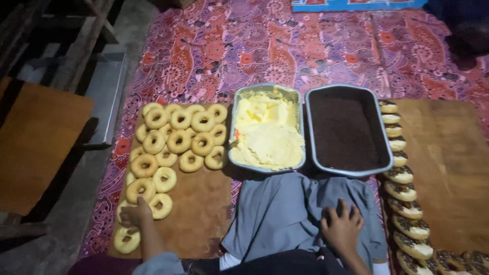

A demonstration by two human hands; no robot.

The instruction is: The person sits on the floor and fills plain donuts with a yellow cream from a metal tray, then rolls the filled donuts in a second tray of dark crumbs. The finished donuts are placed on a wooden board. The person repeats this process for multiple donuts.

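My left hand [136, 215] reaches down onto a plain ring doughnut near the front left of a wooden board [198, 214], fingers curled over it. Several plain doughnuts [178, 137] lie in rows on that board. My right hand [342, 226] rests flat with fingers spread on a grey cloth [285, 209] over my lap. Ahead stand a metal tray of yellow cream [266, 130] and a metal tray of dark chocolate sprinkles [346, 130].
A second wooden board [448, 168] on the right carries a column of sprinkle-topped doughnuts [402, 193] along its left edge. A patterned red and purple mat [285, 46] covers the floor. An empty metal tray [104, 97] and a brown board [35, 142] lie at the left.
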